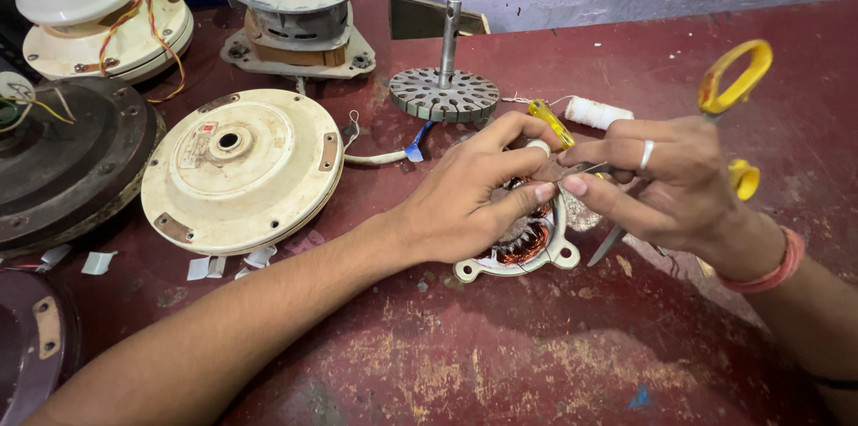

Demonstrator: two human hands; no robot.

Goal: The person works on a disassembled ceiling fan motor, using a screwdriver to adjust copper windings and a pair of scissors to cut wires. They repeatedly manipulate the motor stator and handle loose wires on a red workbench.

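The bench (554,363) was a broad slab of worn maroon paint, scuffed to yellow patches and littered with white scraps. On it lay a cream, disc-shaped motor cover (241,171), smooth metal with small brackets at its rim, and beyond it a grey slotted rotor (444,93) with an upright steel shaft.

Near the middle of the bench sat the stator (527,243), a pale cast ring packed with glossy copper windings, mostly hidden beneath both hands. The left hand (474,198) was curled over it, fingertips pressed together on something small that could not be made out. The right hand (666,185) pinched a thin thread or wire between thumb and forefinger while the yellow-handled scissors (728,113) hung from its other fingers, their blade pointing down just beside the windings.

That blade looked the chief risk: a slip could nick the enamel on the copper or catch a finger. A hard pull might also snap the strand or drag a coil loose. A spool of white thread (597,111) and a small yellow screwdriver (550,122) lay near enough to be knocked.
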